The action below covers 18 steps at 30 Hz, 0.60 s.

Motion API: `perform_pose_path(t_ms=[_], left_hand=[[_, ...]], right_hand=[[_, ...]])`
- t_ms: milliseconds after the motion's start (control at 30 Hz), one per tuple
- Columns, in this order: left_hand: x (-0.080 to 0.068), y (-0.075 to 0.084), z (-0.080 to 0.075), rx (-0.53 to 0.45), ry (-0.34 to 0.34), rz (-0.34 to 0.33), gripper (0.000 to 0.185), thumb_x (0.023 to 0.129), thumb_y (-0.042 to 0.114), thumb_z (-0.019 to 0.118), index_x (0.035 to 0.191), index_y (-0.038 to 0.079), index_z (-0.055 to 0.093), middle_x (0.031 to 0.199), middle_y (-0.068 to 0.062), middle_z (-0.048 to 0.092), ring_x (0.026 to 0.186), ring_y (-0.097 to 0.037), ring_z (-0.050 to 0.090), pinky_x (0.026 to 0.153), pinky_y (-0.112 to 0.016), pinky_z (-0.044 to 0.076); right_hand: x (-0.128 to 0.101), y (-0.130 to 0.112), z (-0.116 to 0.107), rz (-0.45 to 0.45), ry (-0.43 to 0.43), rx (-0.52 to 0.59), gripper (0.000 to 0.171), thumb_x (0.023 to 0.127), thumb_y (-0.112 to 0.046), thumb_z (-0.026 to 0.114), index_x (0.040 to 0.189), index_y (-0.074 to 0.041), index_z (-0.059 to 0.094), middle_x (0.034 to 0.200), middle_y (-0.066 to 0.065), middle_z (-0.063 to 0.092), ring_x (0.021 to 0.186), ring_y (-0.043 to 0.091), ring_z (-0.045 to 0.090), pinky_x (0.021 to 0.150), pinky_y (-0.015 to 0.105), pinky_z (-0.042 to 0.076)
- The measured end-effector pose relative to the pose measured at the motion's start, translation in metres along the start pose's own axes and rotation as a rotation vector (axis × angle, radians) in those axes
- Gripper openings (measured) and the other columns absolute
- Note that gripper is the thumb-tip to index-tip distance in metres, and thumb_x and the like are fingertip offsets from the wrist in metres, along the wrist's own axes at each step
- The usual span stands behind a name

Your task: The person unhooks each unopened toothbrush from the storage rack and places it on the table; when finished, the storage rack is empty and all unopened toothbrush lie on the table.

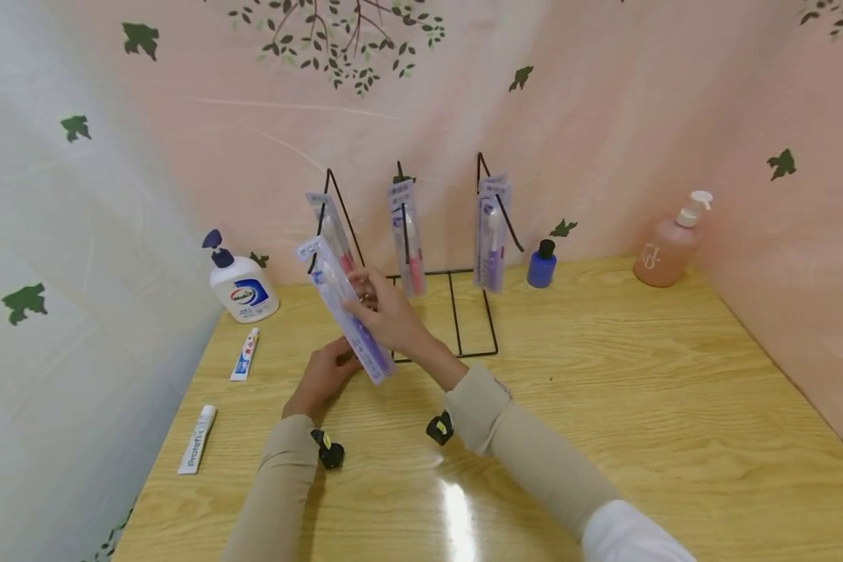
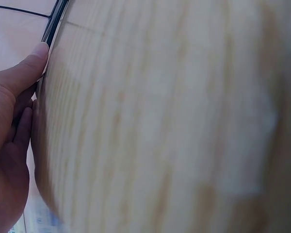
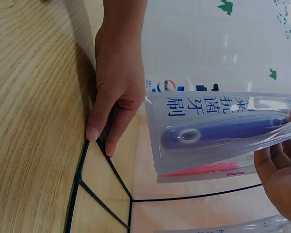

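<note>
Right hand [image 1: 386,312] grasps purple toothbrush pack [image 1: 344,308] by mid-section, fingers pinching blister edge; pack raised, tilted, just in front of wire rack [image 1: 457,312], beside rack's left hook. Left hand [image 1: 323,375] rests on wooden table [image 1: 639,375] at rack's front-left base corner, thumb and fingers touching base wire, fingers mostly extended, grasping nothing. Three toothbrush packs hang on rack hooks. White pump bottle [image 1: 242,285] left of rack; blue bottle [image 1: 541,264] and pink pump bottle [image 1: 667,246] right of rack.
</note>
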<state>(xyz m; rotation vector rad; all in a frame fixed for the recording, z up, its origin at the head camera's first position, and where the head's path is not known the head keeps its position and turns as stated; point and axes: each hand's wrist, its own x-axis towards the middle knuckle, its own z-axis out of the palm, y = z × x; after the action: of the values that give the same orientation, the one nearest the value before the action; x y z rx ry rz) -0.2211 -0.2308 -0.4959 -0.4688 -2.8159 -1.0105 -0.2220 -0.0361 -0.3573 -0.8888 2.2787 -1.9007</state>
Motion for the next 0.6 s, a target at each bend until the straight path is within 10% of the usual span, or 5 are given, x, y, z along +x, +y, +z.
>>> perform_pose_path(t_ms=[600], left_hand=[[0.0,-0.001,-0.001,-0.028,-0.041,-0.056,0.043,0.09,0.035,0.066,0.131,0.021,0.061,0.136,-0.006,0.057,0.127,-0.03,0.052,0.106,-0.05,0.041]], right_hand=[[-0.032,-0.015,-0.014,-0.003,-0.106,0.014,0.029,0.098,-0.014,0.055,0.125,-0.009,0.048,0.101,0.011,0.067,0.079,0.017,0.066,0.066,0.028,0.056]])
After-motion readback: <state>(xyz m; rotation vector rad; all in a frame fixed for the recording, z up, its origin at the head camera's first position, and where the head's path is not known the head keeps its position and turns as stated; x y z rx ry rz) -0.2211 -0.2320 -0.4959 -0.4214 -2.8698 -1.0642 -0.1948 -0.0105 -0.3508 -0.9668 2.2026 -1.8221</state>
